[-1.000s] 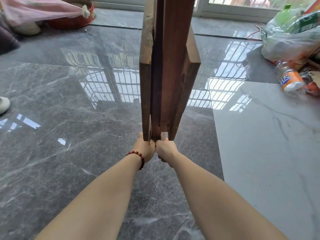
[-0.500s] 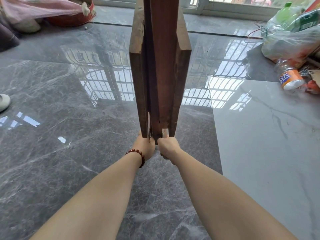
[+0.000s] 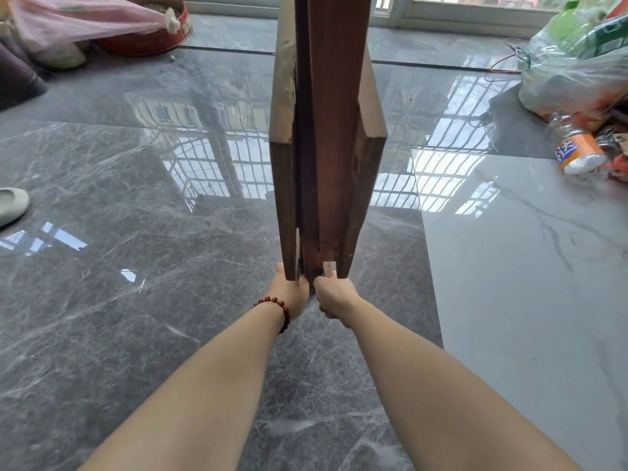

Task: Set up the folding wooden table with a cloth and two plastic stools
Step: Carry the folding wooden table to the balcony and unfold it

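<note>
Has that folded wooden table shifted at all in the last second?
Cannot tell: the folded table sits differently against the floor's window reflection, but the head camera itself moves.

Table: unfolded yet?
No, the table is folded flat, its wooden parts pressed together, gripped at its near end by the left hand and right hand.

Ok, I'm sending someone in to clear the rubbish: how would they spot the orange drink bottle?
Look at the right edge of the grey marble floor, where a clear plastic bag of bottles slumps. The orange-labelled bottle lies on its side just in front of that bag, the only loose bottle, white-bottomed with an orange wrap.
</note>
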`<control>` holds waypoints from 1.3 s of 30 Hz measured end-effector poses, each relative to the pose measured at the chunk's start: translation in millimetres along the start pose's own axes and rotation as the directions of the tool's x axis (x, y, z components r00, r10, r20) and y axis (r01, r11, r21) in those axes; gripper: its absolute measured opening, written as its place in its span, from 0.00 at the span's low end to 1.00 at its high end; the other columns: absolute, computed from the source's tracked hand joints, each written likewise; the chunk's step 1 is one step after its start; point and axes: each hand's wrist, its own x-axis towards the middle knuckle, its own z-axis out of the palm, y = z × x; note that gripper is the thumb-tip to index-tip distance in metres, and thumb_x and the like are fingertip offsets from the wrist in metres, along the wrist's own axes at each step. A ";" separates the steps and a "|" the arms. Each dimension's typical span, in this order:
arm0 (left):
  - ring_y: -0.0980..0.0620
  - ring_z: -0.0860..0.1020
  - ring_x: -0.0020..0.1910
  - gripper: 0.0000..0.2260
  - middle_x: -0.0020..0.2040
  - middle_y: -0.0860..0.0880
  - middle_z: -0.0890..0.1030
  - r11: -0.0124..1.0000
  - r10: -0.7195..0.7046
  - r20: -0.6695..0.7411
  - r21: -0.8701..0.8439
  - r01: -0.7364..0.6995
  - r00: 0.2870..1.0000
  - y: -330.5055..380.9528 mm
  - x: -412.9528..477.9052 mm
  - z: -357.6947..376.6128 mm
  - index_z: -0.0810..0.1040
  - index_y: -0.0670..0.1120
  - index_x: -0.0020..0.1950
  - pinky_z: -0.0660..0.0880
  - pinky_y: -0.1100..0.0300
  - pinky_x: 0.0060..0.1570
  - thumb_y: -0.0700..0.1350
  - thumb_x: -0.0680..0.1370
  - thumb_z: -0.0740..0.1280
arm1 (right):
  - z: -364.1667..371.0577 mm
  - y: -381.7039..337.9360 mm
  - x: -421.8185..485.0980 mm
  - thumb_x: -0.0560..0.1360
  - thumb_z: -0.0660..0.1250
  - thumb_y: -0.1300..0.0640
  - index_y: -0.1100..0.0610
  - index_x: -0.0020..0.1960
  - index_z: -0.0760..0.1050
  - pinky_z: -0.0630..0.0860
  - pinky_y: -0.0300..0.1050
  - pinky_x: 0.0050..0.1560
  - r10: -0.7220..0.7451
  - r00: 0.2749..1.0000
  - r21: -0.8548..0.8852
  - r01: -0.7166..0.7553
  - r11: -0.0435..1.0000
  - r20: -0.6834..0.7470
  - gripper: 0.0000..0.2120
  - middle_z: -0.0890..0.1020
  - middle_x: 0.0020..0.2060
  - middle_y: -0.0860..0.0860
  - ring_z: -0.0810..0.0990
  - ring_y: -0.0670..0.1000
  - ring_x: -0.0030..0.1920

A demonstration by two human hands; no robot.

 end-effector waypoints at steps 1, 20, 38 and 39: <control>0.58 0.62 0.29 0.12 0.33 0.53 0.63 0.999 -0.003 0.015 -0.051 0.004 1.000 -1.7 -1.4 3.1 0.57 0.57 0.42 0.59 0.68 0.29 0.43 0.81 0.54 | 0.4 3.1 0.8 0.76 0.55 0.61 0.53 0.38 0.64 0.59 0.37 0.22 -0.001 1.000 0.007 0.001 1.000 0.012 0.09 0.66 0.29 0.52 0.62 0.48 0.24; 0.47 0.73 0.38 0.20 0.40 0.49 0.74 0.963 0.003 -0.179 -0.264 -0.051 0.984 5.9 -5.2 8.0 0.66 0.48 0.68 0.70 0.58 0.38 0.40 0.76 0.61 | 8.0 0.3 0.9 0.74 0.57 0.59 0.54 0.42 0.70 0.62 0.37 0.23 0.052 0.997 0.046 -0.050 0.998 -0.051 0.04 0.70 0.30 0.52 0.67 0.48 0.27; 0.46 0.74 0.40 0.16 0.42 0.49 0.73 0.972 -0.044 -0.185 -0.233 0.000 0.982 8.9 -9.8 -0.7 0.70 0.47 0.65 0.76 0.54 0.43 0.40 0.77 0.59 | 1.7 -7.2 -12.4 0.74 0.57 0.61 0.55 0.42 0.67 0.62 0.39 0.25 0.077 0.995 0.019 -0.076 0.997 -0.067 0.03 0.70 0.29 0.52 0.65 0.48 0.26; 0.45 0.76 0.42 0.17 0.43 0.48 0.74 0.975 -0.036 -0.192 -0.222 -0.007 0.981 8.4 -9.0 -0.3 0.70 0.47 0.66 0.77 0.52 0.45 0.40 0.77 0.59 | 0.6 -5.4 -11.5 0.74 0.57 0.61 0.54 0.40 0.66 0.62 0.39 0.25 0.067 0.996 0.022 -0.066 0.998 -0.065 0.05 0.70 0.29 0.52 0.65 0.48 0.26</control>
